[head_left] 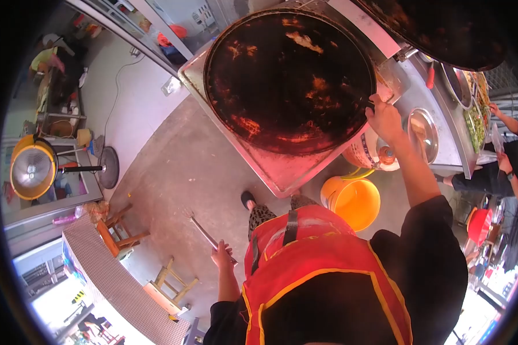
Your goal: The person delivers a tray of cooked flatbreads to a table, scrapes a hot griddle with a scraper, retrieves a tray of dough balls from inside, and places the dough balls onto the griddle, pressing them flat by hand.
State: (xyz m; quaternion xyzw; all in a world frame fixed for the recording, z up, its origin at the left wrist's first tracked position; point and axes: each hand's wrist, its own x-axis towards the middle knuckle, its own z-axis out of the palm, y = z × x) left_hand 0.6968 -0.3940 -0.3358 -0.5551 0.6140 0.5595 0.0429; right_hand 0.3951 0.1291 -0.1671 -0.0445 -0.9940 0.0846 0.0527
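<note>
Left hand's wrapped around a long metal tool, well apart from the right hand, which is pinching the rim of the big dark pan. Pan's sitting on the metal stand.

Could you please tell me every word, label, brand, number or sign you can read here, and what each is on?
No text can be read.
White bucket: reddish print on its side, too small and blurred to read.
Pale sheet near the top: dark marks, too small to make out.
</note>
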